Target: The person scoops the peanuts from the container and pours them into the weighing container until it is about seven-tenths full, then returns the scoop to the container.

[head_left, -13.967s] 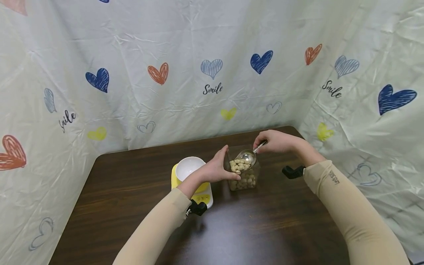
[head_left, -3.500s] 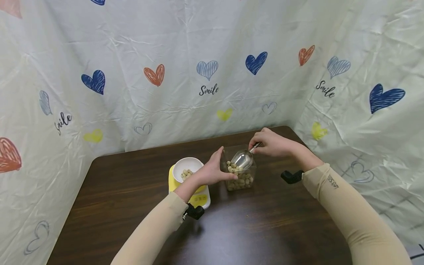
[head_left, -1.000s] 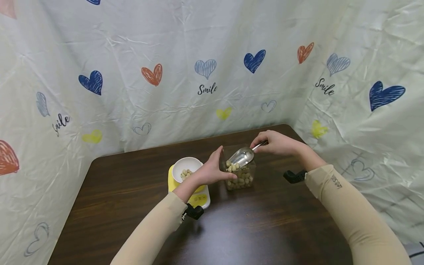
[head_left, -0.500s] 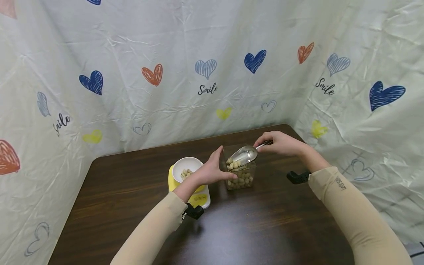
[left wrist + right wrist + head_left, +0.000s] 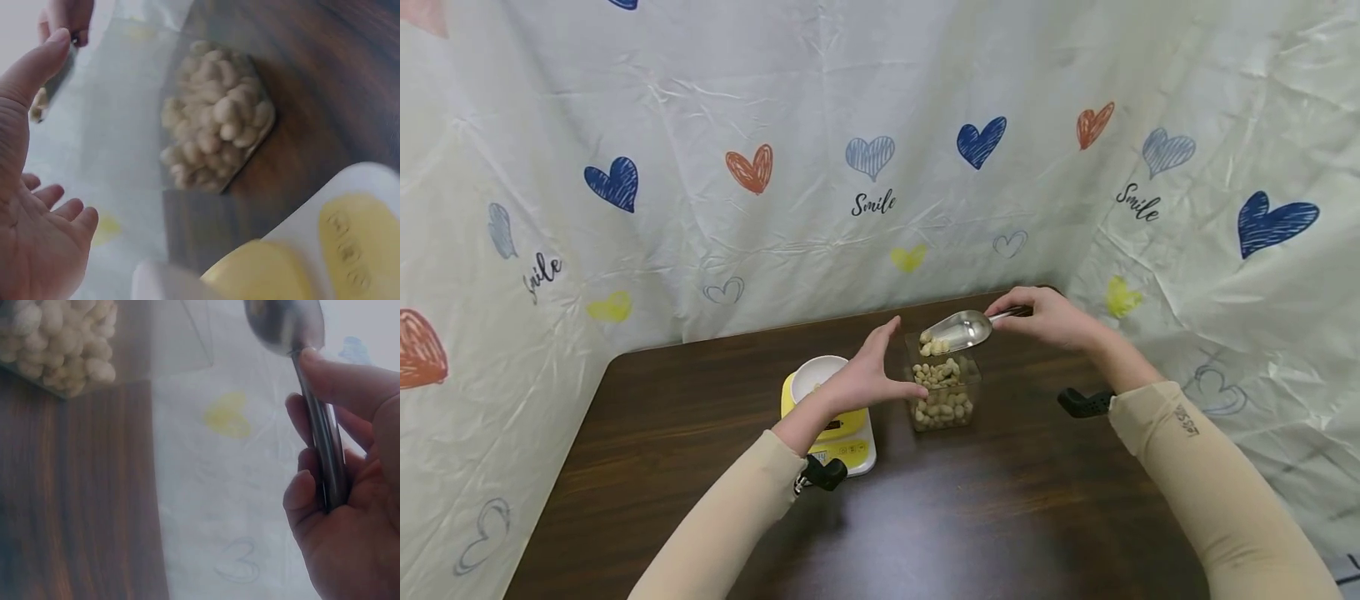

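Observation:
My right hand [image 5: 1047, 317] grips the handle of a metal scoop [image 5: 967, 330], its fingers wrapped round the handle [image 5: 328, 453] in the right wrist view. A few pale peanuts [image 5: 935, 345] lie toward the scoop's lip, above a clear square container [image 5: 975, 377]. More peanuts [image 5: 215, 119] fill the container's lower part. My left hand [image 5: 867, 383] is spread, thumb apart from the fingers, at the container's left side. In the left wrist view this hand looks clear of the wall. Behind the left wrist, a white bowl [image 5: 808, 377] sits on a yellow-and-white kitchen scale [image 5: 859, 457]; the forearm partly covers both.
The dark wooden table [image 5: 685, 450] carries the scale and container side by side. A white curtain [image 5: 805, 250] printed with hearts hangs behind the table and along its sides. Black camera mounts [image 5: 1084, 403] stick out from both wrists.
The scoop has risen out of the container, moving up and slightly right with several peanuts in it. My left hand has shifted left, off the container. Peanuts appeared in the bowl between the oldest frames.

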A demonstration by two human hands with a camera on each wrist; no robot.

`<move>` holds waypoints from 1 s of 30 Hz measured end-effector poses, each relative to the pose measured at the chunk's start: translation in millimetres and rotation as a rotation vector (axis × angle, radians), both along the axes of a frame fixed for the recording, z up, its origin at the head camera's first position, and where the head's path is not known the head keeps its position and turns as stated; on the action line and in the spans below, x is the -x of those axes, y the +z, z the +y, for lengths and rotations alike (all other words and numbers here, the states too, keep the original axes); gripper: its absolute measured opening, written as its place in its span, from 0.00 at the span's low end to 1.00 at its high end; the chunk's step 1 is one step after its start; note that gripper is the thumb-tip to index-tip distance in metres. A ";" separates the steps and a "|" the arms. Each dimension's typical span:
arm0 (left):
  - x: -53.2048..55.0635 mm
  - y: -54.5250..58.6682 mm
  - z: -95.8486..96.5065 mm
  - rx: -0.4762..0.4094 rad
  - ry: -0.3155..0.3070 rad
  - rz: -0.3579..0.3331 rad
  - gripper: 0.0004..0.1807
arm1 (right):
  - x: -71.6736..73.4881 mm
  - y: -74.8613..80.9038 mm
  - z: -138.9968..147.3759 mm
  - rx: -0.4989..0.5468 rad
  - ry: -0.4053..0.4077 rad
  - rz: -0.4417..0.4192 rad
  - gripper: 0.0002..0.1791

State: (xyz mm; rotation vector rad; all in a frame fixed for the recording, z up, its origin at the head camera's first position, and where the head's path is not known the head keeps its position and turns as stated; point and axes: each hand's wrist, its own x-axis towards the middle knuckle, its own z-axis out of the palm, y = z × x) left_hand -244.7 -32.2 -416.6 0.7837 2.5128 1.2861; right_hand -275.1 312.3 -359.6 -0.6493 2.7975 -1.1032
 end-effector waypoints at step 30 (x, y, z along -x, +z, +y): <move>-7.8 -27.3 -147.8 0.116 0.122 0.053 0.67 | 4.3 1.6 -106.6 0.107 0.097 0.021 0.13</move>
